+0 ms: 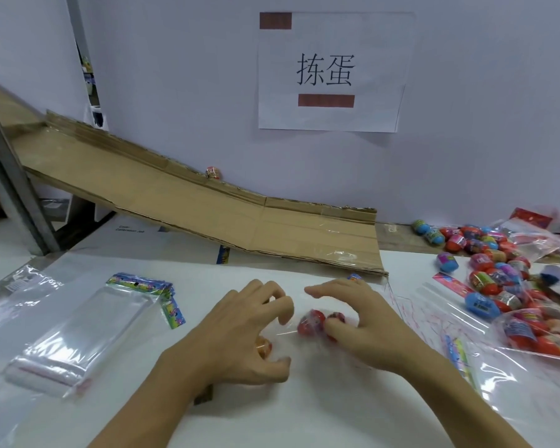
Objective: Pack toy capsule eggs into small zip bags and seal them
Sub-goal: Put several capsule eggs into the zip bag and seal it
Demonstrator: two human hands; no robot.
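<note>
A small clear zip bag lies on the white table between my hands, its colourful header peeking out behind my right hand. Two red capsule eggs sit inside it. An orange egg shows under my left palm at the bag's left end. My left hand curls its fingers and thumb round that end of the bag. My right hand holds the other end, thumb pressed against the red eggs and fingers arched over them.
A stack of empty zip bags lies at the left. A cardboard ramp slopes down from the back left, with one egg at its far edge. Loose eggs and filled bags crowd the right side.
</note>
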